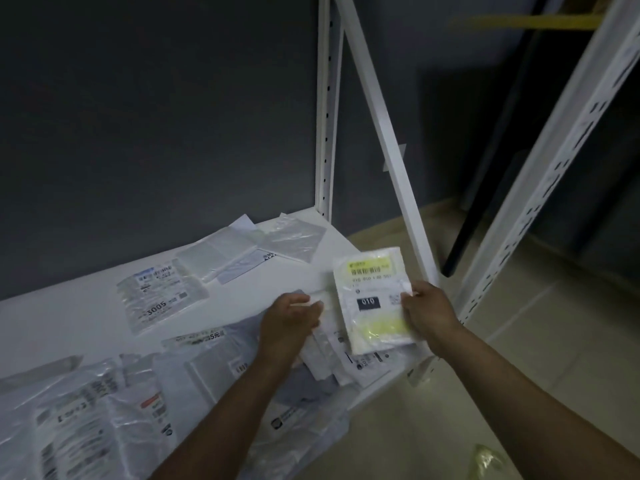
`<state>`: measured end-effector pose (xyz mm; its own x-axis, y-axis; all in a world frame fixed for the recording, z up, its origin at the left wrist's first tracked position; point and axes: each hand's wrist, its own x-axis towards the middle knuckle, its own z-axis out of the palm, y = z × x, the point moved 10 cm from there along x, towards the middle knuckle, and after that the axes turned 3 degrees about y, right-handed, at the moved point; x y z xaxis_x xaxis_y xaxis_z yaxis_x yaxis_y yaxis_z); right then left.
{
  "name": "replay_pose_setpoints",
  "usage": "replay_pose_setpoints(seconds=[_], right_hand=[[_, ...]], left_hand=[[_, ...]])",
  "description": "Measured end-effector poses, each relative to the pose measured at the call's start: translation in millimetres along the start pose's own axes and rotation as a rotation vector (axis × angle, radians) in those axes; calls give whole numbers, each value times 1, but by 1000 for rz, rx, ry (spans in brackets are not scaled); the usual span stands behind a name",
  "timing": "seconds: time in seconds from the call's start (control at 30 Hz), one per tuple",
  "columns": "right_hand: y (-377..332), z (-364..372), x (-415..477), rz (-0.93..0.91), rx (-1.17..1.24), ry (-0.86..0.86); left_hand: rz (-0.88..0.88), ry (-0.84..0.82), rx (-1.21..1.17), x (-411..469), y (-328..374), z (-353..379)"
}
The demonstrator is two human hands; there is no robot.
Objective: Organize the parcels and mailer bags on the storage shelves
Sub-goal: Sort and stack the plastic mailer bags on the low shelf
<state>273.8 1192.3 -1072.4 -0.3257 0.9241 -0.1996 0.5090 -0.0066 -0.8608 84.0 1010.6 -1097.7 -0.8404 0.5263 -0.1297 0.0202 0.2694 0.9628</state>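
Observation:
A white shelf board (pixel 86 306) carries several flat mailer bags. My right hand (pixel 427 313) grips the right edge of a white mailer bag with a yellow label and a dark "010" patch (pixel 372 299), held over the shelf's right end. My left hand (pixel 289 320) grips the upper end of a white packet (pixel 323 344) lying just left of that bag. A clear bag marked "3005" (pixel 157 296) lies further left. More plastic bags (pixel 86 410) are heaped at the front left.
White slotted shelf uprights (pixel 325 116) and a slanted brace (pixel 384 133) rise behind the shelf's right end; another upright (pixel 554 168) stands to the right. A dark grey wall backs the shelf. Pale tiled floor (pixel 519 341) lies to the right, with a crumpled clear bag (pixel 486 459) on it.

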Motion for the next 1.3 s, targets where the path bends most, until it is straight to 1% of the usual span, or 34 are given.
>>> replay_pose_setpoints(seconds=[0.07, 0.13, 0.2, 0.27, 0.33, 0.37, 0.47, 0.53, 0.67, 0.73, 0.83, 0.97, 1.0, 1.03, 1.1, 1.13, 1.17, 1.2, 1.3], right_hand=[[4, 6, 14, -102, -235, -21], [11, 18, 23, -191, -428, -60], [11, 27, 30, -303, -546, -48], [4, 37, 31, -459, -639, -24], [3, 62, 28, -606, -773, -128], [4, 76, 25, -648, -837, -202], [6, 92, 16, -634, -914, -335], [12, 93, 16, -572, -866, -383], [19, 94, 18, -567, -840, -368], [21, 95, 18, -567, -829, -358], [23, 96, 18, -572, -831, -359], [21, 93, 16, -565, -815, -354], [16, 91, 13, -571, -788, -343], [10, 89, 11, -580, -758, -325], [-6, 85, 4, -637, -675, -271], [-12, 83, 1, -628, -614, -249], [-17, 76, 0, -581, -508, -222], [-21, 69, 0, -498, -356, -203], [-32, 57, -9, -256, 131, -213]], left_hand=[[134, 87, 172, 12, 6, -11], [258, 105, 301, 24, 11, -13], [286, 66, 394, 45, 6, -9], [334, 69, 560, 70, 5, -5], [403, 81, 746, 93, 10, 2], [429, 68, 820, 103, 12, 8], [460, -24, 974, 133, 10, 29], [442, -65, 1034, 152, 6, 43], [416, -87, 1161, 182, -2, 61], [440, -41, 1173, 189, 1, 64], [476, 3, 1181, 182, 12, 68], [525, -25, 1262, 158, 26, 66], [564, 9, 1223, 151, 33, 59], [600, 67, 1099, 142, 43, 48], [611, 188, 664, 120, 62, 17], [581, 217, 444, 109, 67, 3], [529, 212, 271, 98, 71, -6], [459, 174, 139, 88, 72, -9], [276, 1, -189, 54, 73, -4]])
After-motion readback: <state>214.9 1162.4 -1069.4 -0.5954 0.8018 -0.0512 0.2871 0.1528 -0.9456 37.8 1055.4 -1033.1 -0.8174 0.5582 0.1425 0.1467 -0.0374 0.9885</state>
